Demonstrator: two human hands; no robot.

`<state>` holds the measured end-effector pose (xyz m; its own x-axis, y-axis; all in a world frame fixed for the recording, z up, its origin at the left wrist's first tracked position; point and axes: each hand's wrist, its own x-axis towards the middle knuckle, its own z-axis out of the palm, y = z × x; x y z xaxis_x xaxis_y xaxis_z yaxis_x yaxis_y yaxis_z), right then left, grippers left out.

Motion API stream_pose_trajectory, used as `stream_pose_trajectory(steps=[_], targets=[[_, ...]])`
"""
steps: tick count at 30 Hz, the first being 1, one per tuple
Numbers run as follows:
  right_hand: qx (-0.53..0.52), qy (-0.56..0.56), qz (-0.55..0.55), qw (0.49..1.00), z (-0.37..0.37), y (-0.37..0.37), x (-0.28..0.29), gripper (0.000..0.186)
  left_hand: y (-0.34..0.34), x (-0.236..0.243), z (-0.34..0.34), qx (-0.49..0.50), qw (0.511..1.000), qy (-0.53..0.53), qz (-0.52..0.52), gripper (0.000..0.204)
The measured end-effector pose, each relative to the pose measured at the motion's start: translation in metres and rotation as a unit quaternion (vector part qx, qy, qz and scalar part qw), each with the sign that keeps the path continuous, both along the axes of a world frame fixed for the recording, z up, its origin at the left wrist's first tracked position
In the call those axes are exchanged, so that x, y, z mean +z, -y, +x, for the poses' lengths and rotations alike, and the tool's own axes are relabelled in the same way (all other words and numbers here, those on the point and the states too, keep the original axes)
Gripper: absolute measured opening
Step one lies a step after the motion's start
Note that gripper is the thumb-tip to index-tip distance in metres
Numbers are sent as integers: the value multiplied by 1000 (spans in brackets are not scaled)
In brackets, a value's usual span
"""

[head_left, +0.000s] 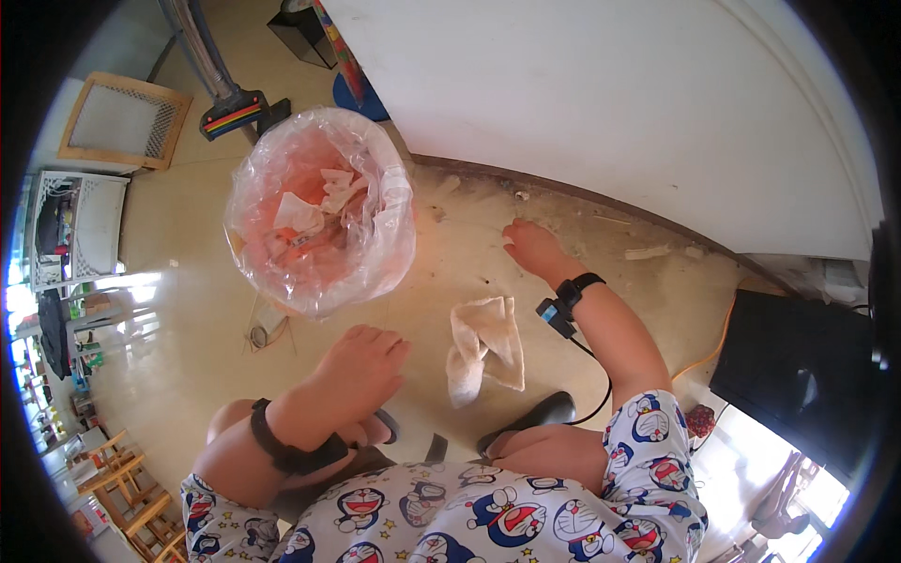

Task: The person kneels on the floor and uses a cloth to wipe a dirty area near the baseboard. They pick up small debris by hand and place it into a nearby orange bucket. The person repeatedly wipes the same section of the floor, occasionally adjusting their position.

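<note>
My right hand (537,249) reaches down near the base of the white panel, over a dirty strip of floor, its fingers bent together in a pinch. A small pale spot shows at the fingertips; whether it is a scrap or a nail I cannot make out. My left hand (368,364) hangs loosely curled in front of my knee, with nothing seen in it. Ahead of it stands a bin (399,211) lined with a clear plastic bag; crumpled white paper (298,214) lies inside. Between my hands a crumpled beige cloth (486,347) lies on the floor.
Dust and pale debris (648,251) lie along the white panel (610,94). A vacuum cleaner head (233,114) stands beyond the bin. A black flat panel (793,371) and an orange cord (718,352) are at right. A black cable with a blue-marked plug (556,316) hangs by my right forearm.
</note>
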<state>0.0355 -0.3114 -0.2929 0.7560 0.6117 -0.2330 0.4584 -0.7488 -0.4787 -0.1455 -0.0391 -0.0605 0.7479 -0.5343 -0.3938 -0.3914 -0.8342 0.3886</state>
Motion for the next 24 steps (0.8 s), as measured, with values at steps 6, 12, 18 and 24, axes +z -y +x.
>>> stream_pose_trajectory(steps=[6,12,18,24], targets=[[-120,-25,-29,992,7,-10,-24,20,2,1,4,12,1000,-10,17,49],[-119,19,-60,991,7,-39,-56,24,2,5,7,15,999,-28,24,50],[-91,47,-95,990,12,-35,-53,22,3,8,13,32,999,-36,-9,48],[-100,-13,-7,995,23,7,20,17,9,4,16,10,999,14,-41,45]])
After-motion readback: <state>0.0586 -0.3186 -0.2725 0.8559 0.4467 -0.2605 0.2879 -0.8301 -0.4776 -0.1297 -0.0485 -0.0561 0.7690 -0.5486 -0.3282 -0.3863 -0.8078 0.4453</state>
